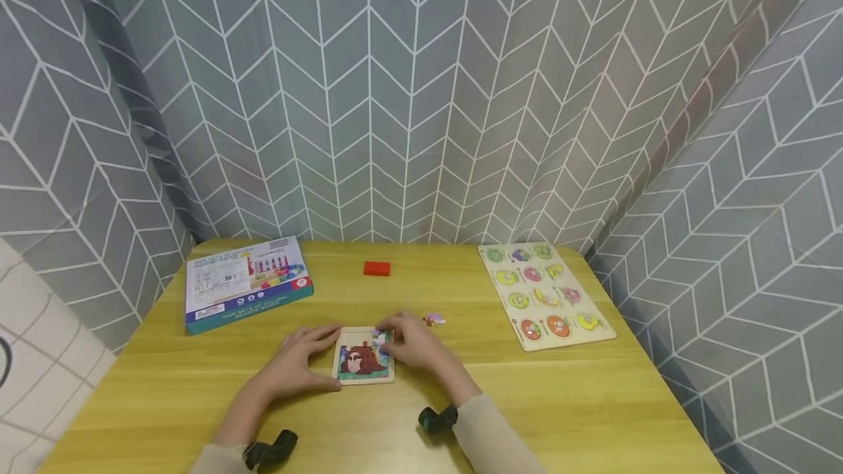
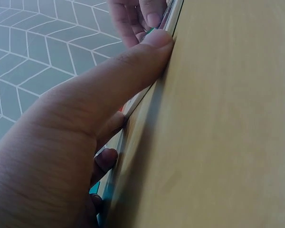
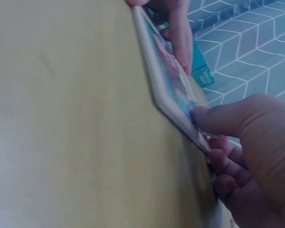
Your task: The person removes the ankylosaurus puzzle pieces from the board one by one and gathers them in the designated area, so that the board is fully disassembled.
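Note:
A small square wooden jigsaw puzzle [image 1: 361,362] with a brown animal picture lies on the table. My left hand [image 1: 299,362] holds its left side, thumb at the near corner and fingers at the far corner. In the left wrist view, the thumb of my left hand [image 2: 99,90] touches the frame's edge. At the puzzle's far right corner, my right hand [image 1: 411,342] pinches a puzzle piece [image 1: 378,339], mostly covered by the fingers. The thumb of my right hand [image 3: 261,142] lies over that corner in the right wrist view. Loose purple-and-brown pieces [image 1: 433,320] lie just beyond the right hand.
A boxed bead set [image 1: 246,284] lies at the back left. Behind the puzzle is a red block [image 1: 377,268]. A wooden fruit-and-vegetable peg board [image 1: 545,297] lies at the right of the yellow wood table [image 1: 560,408]. A grey patterned curtain [image 1: 395,93] hangs behind.

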Motion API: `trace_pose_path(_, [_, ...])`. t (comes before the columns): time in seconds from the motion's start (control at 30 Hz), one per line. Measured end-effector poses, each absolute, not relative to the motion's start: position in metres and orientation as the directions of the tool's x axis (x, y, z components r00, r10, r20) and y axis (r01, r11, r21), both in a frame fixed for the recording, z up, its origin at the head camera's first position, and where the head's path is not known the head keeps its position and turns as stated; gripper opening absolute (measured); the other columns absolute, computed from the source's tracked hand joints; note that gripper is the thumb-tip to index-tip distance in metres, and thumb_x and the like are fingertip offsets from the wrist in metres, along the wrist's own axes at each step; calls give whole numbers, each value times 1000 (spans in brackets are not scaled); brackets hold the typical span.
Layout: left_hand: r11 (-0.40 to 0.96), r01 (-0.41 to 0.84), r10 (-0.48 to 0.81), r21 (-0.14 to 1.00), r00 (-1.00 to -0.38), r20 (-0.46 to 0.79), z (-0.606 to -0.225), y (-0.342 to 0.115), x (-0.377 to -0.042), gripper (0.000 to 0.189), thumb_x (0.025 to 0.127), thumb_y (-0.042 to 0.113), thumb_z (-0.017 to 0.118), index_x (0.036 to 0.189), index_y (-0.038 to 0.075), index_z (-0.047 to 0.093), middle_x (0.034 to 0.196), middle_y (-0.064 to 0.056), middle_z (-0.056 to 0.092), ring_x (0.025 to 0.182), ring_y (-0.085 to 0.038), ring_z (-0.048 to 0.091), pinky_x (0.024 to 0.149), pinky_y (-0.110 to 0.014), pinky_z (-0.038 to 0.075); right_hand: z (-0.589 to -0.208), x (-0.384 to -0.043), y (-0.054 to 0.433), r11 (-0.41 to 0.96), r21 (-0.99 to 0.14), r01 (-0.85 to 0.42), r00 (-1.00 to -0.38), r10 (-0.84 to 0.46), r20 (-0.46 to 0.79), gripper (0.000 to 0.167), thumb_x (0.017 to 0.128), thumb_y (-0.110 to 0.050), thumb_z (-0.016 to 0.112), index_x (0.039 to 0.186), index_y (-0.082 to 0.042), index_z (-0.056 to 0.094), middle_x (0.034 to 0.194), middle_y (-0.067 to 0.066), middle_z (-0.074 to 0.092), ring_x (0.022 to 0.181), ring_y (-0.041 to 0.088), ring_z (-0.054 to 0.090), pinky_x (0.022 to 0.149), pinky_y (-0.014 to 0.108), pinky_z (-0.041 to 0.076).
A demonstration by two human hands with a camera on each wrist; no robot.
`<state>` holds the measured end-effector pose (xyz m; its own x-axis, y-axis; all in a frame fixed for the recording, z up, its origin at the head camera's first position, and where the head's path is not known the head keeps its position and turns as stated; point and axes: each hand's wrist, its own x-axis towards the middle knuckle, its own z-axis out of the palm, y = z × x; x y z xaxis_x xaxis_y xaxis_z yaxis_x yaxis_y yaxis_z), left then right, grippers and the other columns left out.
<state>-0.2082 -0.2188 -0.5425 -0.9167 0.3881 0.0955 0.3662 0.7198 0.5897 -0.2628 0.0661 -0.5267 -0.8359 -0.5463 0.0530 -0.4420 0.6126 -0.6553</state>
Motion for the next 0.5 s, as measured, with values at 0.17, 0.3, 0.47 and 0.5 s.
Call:
trace_pose_path(0.17, [715, 372, 385, 591, -916, 111, -546, -218, -207, 101, 74, 61, 91, 155, 10, 56, 163, -8, 50, 132, -36, 47, 112, -71, 30, -525, -263, 69, 612, -643, -461, -817, -575, 39, 30, 101, -11, 71, 131, -9, 75, 111, 2, 62, 87, 9, 51, 74, 23, 47])
trace_pose_path(0.3, [716, 364, 380, 596, -919, 105, -549, -218, -207, 102, 74, 63, 90, 155, 11, 56, 163, -8, 49, 131, -34, 48, 112, -69, 30, -523, -263, 70, 622, -613, -487, -804, -593, 38, 29, 104, -12, 68, 133, -8, 74, 117, 4, 65, 91, 10, 52, 78, 23, 48])
trace_pose_path(0.47, [714, 364, 379, 599, -919, 107, -549, -219, -207, 103, 73, 63, 90, 155, 11, 56, 164, -7, 49, 131, -33, 48, 114, -71, 29, -522, -261, 70, 626, -599, -499, -803, -593, 49, 30, 106, -13, 66, 135, -5, 72, 122, 6, 66, 94, 10, 54, 84, 25, 51])
trace_pose_path(0.5, [714, 365, 379, 598, -919, 109, -549, -219, -207, 103, 74, 63, 90, 155, 11, 56, 164, -7, 49, 131, -33, 48, 114, -71, 29, -522, -261, 70, 625, -600, -500, -804, -592, 54, 31, 106, -13, 66, 135, -5, 71, 121, 7, 66, 94, 10, 55, 85, 26, 52])
